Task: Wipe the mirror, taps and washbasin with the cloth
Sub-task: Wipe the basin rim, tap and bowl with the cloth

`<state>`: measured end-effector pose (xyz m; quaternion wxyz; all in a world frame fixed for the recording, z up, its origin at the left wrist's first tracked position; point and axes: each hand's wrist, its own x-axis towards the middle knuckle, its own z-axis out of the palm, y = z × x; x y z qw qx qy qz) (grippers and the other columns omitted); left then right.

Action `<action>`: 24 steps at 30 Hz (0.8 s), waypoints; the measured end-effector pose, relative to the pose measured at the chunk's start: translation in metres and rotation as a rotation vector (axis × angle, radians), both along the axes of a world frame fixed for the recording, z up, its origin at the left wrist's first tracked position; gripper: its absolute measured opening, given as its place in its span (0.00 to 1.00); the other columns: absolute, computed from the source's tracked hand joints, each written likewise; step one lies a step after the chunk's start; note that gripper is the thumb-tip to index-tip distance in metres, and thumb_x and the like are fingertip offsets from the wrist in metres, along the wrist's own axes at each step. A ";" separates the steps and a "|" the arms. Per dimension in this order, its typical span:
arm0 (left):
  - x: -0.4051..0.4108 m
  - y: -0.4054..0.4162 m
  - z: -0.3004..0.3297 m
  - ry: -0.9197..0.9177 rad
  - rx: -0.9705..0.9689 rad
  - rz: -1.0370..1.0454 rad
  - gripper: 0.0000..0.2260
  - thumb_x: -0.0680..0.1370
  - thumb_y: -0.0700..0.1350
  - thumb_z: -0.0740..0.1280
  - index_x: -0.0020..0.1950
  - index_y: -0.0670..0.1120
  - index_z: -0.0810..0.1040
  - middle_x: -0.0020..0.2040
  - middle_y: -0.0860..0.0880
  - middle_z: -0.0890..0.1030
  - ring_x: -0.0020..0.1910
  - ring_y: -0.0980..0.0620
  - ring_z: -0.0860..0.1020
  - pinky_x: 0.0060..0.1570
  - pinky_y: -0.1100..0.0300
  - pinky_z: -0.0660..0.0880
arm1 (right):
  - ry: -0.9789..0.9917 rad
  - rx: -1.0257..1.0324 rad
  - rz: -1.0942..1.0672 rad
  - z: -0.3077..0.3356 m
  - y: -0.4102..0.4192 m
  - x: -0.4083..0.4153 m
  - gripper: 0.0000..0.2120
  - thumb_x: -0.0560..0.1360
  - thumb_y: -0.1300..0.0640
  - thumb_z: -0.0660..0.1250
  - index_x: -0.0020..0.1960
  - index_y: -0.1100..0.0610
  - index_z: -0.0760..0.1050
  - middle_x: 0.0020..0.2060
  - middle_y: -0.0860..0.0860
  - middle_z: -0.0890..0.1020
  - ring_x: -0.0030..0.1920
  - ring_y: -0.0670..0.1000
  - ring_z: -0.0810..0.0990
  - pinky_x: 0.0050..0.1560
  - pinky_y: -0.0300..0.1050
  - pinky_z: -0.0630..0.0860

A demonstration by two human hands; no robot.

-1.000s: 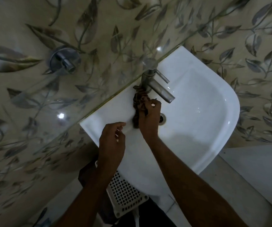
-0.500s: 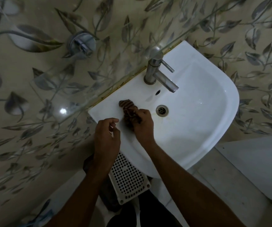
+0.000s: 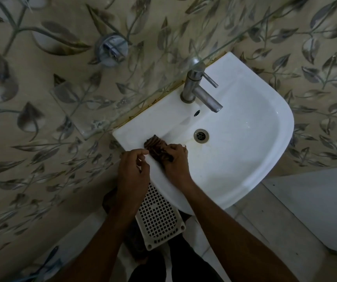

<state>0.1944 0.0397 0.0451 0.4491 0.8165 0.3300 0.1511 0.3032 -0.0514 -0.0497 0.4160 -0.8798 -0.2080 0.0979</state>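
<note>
A white washbasin (image 3: 244, 159) is fixed to the leaf-patterned wall, with a steel tap (image 3: 196, 88) at its back and a drain (image 3: 201, 135) in the bowl. My right hand (image 3: 176, 161) grips a bunched brown cloth (image 3: 156, 146) and holds it against the basin's near-left rim. My left hand (image 3: 133, 171) hangs just off the rim's left edge, fingers loosely curled, holding nothing. The mirror is not in view.
A glass shelf (image 3: 143, 82) juts from the wall above the basin's back edge, held by a round chrome bracket (image 3: 111, 48). A white perforated plastic basket (image 3: 159, 218) stands on the floor under the basin. Pale floor tiles lie to the right.
My right hand has drawn the cloth from the tap's base down to the near-left rim of the basin. My left hand stayed beside the rim.
</note>
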 end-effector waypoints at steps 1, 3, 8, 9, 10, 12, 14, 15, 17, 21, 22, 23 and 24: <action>0.001 -0.002 -0.002 -0.001 -0.010 -0.003 0.10 0.81 0.38 0.62 0.57 0.49 0.78 0.52 0.55 0.75 0.49 0.67 0.73 0.45 0.76 0.69 | -0.017 -0.028 0.044 0.002 -0.002 -0.004 0.06 0.75 0.51 0.68 0.49 0.46 0.83 0.42 0.49 0.81 0.46 0.54 0.76 0.56 0.61 0.71; 0.004 -0.007 -0.005 -0.006 -0.024 -0.018 0.09 0.81 0.38 0.63 0.56 0.50 0.77 0.50 0.58 0.74 0.49 0.66 0.74 0.46 0.78 0.68 | 0.065 -0.057 0.103 0.007 -0.005 -0.007 0.13 0.76 0.44 0.67 0.56 0.47 0.83 0.50 0.52 0.80 0.54 0.53 0.73 0.61 0.57 0.67; 0.014 -0.019 -0.011 0.004 -0.005 -0.093 0.10 0.80 0.38 0.63 0.56 0.52 0.76 0.50 0.58 0.74 0.49 0.65 0.74 0.46 0.75 0.70 | -0.022 -0.328 0.256 -0.002 -0.029 0.014 0.14 0.80 0.45 0.64 0.61 0.48 0.81 0.57 0.55 0.78 0.64 0.57 0.67 0.67 0.51 0.59; 0.016 -0.021 -0.012 -0.001 0.002 -0.111 0.10 0.80 0.37 0.63 0.56 0.51 0.77 0.50 0.57 0.75 0.50 0.65 0.74 0.46 0.75 0.70 | -0.002 -0.428 0.262 -0.004 -0.035 0.022 0.17 0.81 0.44 0.62 0.65 0.47 0.79 0.60 0.56 0.76 0.67 0.60 0.65 0.68 0.53 0.58; 0.019 -0.023 -0.013 -0.007 0.008 -0.125 0.10 0.80 0.37 0.63 0.56 0.52 0.77 0.50 0.56 0.75 0.50 0.65 0.74 0.46 0.76 0.70 | -0.006 -0.523 0.249 -0.007 -0.041 0.030 0.19 0.81 0.42 0.60 0.68 0.47 0.77 0.62 0.57 0.74 0.70 0.62 0.63 0.70 0.58 0.57; 0.024 -0.025 -0.014 -0.005 0.014 -0.139 0.11 0.80 0.37 0.64 0.56 0.52 0.77 0.51 0.56 0.75 0.50 0.65 0.74 0.46 0.77 0.69 | -0.079 -0.684 0.201 -0.012 -0.052 0.047 0.21 0.81 0.39 0.57 0.71 0.43 0.73 0.67 0.57 0.71 0.72 0.66 0.61 0.70 0.72 0.53; 0.028 -0.028 -0.017 0.007 0.022 -0.150 0.11 0.80 0.38 0.64 0.56 0.52 0.77 0.52 0.56 0.75 0.50 0.63 0.74 0.47 0.75 0.70 | -0.089 -0.761 0.134 -0.014 -0.056 0.061 0.21 0.80 0.38 0.58 0.72 0.40 0.70 0.72 0.58 0.67 0.74 0.68 0.57 0.68 0.75 0.55; 0.031 -0.029 -0.020 0.014 0.031 -0.162 0.11 0.80 0.38 0.64 0.57 0.52 0.76 0.53 0.56 0.75 0.50 0.61 0.74 0.47 0.73 0.70 | -0.032 -0.764 0.124 -0.015 -0.054 0.065 0.22 0.80 0.38 0.58 0.73 0.40 0.68 0.73 0.58 0.65 0.74 0.68 0.56 0.67 0.75 0.59; 0.037 -0.031 -0.026 0.038 0.049 -0.223 0.11 0.79 0.37 0.65 0.58 0.51 0.77 0.53 0.56 0.74 0.50 0.58 0.74 0.51 0.69 0.71 | 0.079 -0.727 0.162 -0.012 -0.046 0.063 0.24 0.80 0.37 0.56 0.74 0.43 0.66 0.72 0.59 0.64 0.71 0.66 0.60 0.65 0.71 0.65; 0.064 -0.035 -0.042 0.212 0.085 -0.324 0.10 0.78 0.39 0.65 0.58 0.46 0.78 0.57 0.48 0.77 0.57 0.49 0.75 0.61 0.51 0.76 | 0.069 -0.605 0.438 -0.006 -0.038 0.040 0.21 0.79 0.46 0.61 0.71 0.50 0.70 0.62 0.59 0.69 0.65 0.64 0.67 0.66 0.61 0.65; 0.070 -0.036 -0.043 0.263 0.088 -0.332 0.10 0.78 0.40 0.65 0.58 0.46 0.77 0.58 0.46 0.77 0.58 0.48 0.75 0.62 0.49 0.76 | 0.066 -0.580 0.457 -0.007 -0.040 0.036 0.21 0.79 0.49 0.62 0.70 0.52 0.71 0.61 0.59 0.70 0.64 0.62 0.68 0.68 0.60 0.63; 0.077 -0.037 -0.044 0.304 0.078 -0.335 0.10 0.78 0.41 0.65 0.59 0.45 0.77 0.59 0.45 0.76 0.59 0.47 0.75 0.62 0.48 0.75 | 0.053 -0.570 0.447 -0.008 -0.044 0.037 0.20 0.78 0.50 0.63 0.69 0.52 0.72 0.60 0.58 0.71 0.63 0.62 0.68 0.69 0.60 0.62; 0.083 -0.039 -0.045 0.330 0.061 -0.337 0.10 0.78 0.42 0.65 0.59 0.45 0.77 0.60 0.45 0.75 0.60 0.46 0.74 0.63 0.48 0.75 | 0.009 -0.575 0.426 -0.011 -0.048 0.043 0.19 0.78 0.50 0.63 0.68 0.51 0.73 0.58 0.58 0.72 0.61 0.62 0.70 0.69 0.61 0.62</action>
